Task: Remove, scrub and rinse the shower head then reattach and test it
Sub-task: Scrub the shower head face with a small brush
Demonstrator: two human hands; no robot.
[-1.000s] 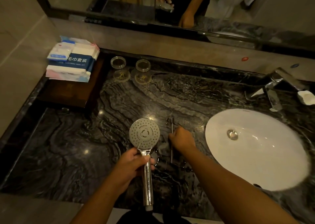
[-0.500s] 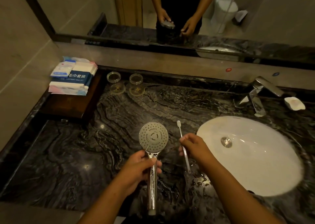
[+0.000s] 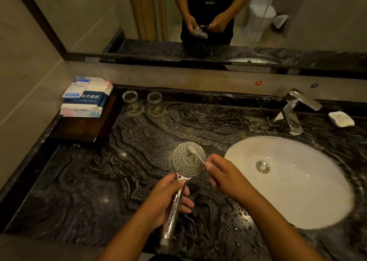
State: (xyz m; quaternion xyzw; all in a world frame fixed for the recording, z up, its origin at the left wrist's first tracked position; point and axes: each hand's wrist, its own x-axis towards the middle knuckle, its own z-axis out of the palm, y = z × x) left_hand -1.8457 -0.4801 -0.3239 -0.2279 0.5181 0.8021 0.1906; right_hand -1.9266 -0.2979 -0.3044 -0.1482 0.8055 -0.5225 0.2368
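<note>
- Head view: looked down on a black, white-veined marble counter (image 3: 83, 181) with an oval white basin (image 3: 297, 191) sunk into its right part.
- Held above the counter, just left of the basin: a round chrome shower head with a dotted grey spray face and a long shiny handle (image 3: 187, 159), face turned up, handle slanting down toward the near edge.
- Left hand (image 3: 168, 199) wrapped round the handle just under the head, fingers (image 3: 186, 203) closed on the chrome.
- Right hand (image 3: 224, 175) beside the head on the basin side, fingers pinched shut on the stem of a thin white toothbrush (image 3: 195, 153).
- Brush end laid on the upper part of the spray face, touching it.
- Behind the basin: an angular chrome tap (image 3: 296, 104), and a small white soap dish (image 3: 341, 119) just right of it.
- At the back left: a stack of wrapped white-and-blue towel packs (image 3: 87, 98) on a dark wooden tray (image 3: 79, 129).
- Near the packs, by the back wall: two clear glass tumblers (image 3: 130, 97), upright, each on a round coaster.
- Across the wall: a wide dark-framed mirror (image 3: 99, 12), showing both hands and the shower head reflected.
</note>
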